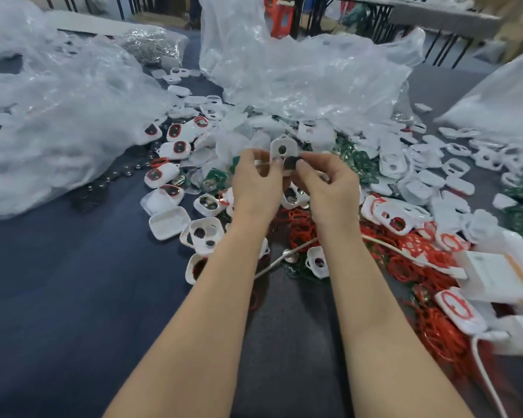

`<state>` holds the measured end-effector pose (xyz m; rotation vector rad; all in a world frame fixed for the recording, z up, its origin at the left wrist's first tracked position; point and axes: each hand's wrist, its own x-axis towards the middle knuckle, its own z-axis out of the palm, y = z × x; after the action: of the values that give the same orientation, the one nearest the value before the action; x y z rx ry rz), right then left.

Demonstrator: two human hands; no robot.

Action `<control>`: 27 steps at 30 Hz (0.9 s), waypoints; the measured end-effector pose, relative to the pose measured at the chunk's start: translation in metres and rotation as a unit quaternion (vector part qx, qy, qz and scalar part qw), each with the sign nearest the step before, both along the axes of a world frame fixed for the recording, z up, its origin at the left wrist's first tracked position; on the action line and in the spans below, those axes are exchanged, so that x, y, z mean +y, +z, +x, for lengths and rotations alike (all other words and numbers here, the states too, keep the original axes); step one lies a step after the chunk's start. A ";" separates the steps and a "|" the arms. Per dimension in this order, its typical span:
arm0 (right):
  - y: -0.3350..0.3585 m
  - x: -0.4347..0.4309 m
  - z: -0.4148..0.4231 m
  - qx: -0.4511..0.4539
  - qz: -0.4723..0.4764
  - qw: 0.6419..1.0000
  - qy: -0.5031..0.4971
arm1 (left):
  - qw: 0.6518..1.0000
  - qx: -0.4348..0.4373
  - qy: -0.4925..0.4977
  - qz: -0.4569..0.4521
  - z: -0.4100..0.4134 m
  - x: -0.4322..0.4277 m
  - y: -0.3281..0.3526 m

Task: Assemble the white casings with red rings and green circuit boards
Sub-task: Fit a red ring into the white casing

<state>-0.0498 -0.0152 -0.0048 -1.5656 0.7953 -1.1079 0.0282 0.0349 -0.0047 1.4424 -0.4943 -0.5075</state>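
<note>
Holding a casing up over the parts pile

I'm pinching a white casing (281,149) in my left hand (255,182) and holding a dark round piece (290,162) right up at it with my right hand (329,185). Red rings (302,224), green circuit boards (359,161) and loose casings (169,222) are lying all over the dark table (73,282) underneath.
</note>
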 end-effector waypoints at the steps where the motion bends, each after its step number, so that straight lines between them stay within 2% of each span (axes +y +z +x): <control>1: -0.002 0.000 0.001 0.007 -0.008 1.000 -0.010 | 1.000 0.000 -0.007 -0.001 0.000 -0.002 -0.001; 9: -0.005 -0.005 -0.002 0.053 -0.073 0.995 -0.045 | 0.995 0.037 -0.073 -0.051 -0.006 -0.003 -0.002; 14: -0.006 -0.003 -0.001 0.044 -0.088 0.993 -0.069 | 0.993 0.049 -0.083 -0.066 -0.008 -0.005 -0.003; 18: -0.006 -0.005 -0.002 0.026 -0.026 0.997 -0.061 | 0.993 0.041 -0.093 -0.066 -0.009 -0.003 -0.004; 21: -0.005 -0.008 -0.003 0.046 -0.018 0.997 -0.052 | 0.994 -0.015 -0.098 -0.044 -0.010 -0.001 -0.004; 24: -0.004 -0.005 -0.002 0.056 -0.056 0.995 -0.060 | 0.992 -0.106 -0.073 0.005 -0.011 0.000 -0.004; 27: -0.006 0.001 0.001 0.072 -0.108 0.988 -0.080 | 0.986 -0.160 -0.040 0.023 -0.011 0.001 -0.004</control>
<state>-0.0492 -0.0146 -0.0111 -1.8032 0.9355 -1.2398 0.0171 0.0360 -0.0084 1.5604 -0.8028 -0.3529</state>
